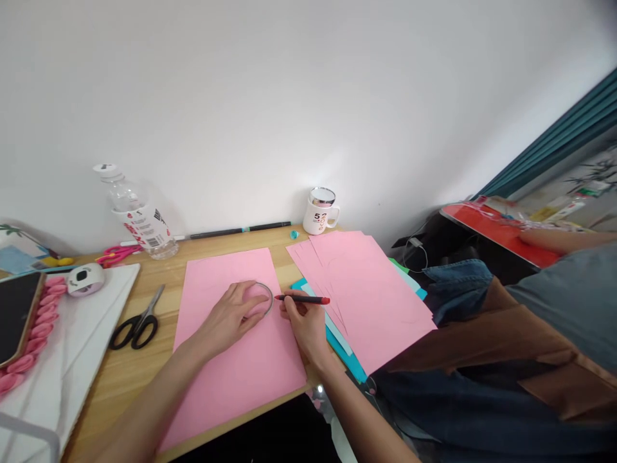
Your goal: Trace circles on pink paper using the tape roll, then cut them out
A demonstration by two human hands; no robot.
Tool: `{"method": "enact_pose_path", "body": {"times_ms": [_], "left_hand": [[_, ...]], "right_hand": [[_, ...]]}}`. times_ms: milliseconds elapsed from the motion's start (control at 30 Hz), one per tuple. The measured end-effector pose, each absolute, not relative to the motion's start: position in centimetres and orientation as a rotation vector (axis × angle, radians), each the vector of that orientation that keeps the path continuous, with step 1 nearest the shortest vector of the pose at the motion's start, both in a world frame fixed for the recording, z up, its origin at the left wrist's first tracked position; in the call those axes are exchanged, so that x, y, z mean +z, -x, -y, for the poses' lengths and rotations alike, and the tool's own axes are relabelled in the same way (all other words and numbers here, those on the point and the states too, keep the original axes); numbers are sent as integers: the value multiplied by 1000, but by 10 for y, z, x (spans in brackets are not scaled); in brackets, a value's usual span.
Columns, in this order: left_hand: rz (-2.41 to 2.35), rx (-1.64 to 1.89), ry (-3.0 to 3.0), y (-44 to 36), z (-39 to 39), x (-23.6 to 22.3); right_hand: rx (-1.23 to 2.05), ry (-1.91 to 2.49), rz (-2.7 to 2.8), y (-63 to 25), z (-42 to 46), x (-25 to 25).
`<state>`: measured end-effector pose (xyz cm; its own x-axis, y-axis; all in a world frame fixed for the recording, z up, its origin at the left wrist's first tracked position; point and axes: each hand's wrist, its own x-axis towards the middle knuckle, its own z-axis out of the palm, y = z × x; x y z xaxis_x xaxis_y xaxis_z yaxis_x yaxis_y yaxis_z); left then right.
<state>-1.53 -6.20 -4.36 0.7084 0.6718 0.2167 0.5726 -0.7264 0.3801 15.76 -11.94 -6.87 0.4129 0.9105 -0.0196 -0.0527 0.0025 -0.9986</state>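
My left hand (pixel 230 316) presses a thin grey ring (pixel 270 297) flat against a pink paper sheet (pixel 231 379), fingers at its top and thumb inside its edge. Part of the ring is hidden under the fingers. In my right hand (pixel 304 321) is a pen (pixel 308 299) with a black barrel and red ends. It lies nearly level, its tip pointing left, close to the ring's right side. Whether the tip touches the paper I cannot tell. Right of this sheet lies a stack of pink paper (pixel 371 289) with faint pencil-like lines, over blue sheets (pixel 354 366).
Black-handled scissors (pixel 137 325) lie left of the sheet. Along the wall stand a plastic bottle (pixel 144 225) and a white mug (pixel 318 215), with a black pen (pixel 216 233) between them. A white board (pixel 81 347) fills the left. Another person (pixel 569 302) sits at right.
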Motion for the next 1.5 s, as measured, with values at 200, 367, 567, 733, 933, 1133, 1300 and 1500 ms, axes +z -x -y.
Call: {"method": "enact_pose_path", "body": {"times_ms": [200,367,567,733,933,1133,1300,1500], "left_hand": [[-943,533,-2642,19,59,-48],[-956,488,-2630,17,60,-42],[-947,415,-2677,11,62,-31],[-885,371,-2730,10,60,-30],[-898,317,-2730,9,59,-27],[-895,352,-2756,9,59,-26],[-840,381,-2803,12,56,-32],[-865,413,-2832,13,53,-35]], "right_hand": [[883,1393,884,-158,118,-70],[831,1428,948,-160,116,-72],[729,1474,1031,-156,123,-62],[703,1436,1051,-149,136,-55],[690,1475,1040,-152,137,-60],[734,1437,1039,-156,135,-60],[730,1433,1054,-154,136,-58],[710,1390,1093,-155,137,-60]]}}
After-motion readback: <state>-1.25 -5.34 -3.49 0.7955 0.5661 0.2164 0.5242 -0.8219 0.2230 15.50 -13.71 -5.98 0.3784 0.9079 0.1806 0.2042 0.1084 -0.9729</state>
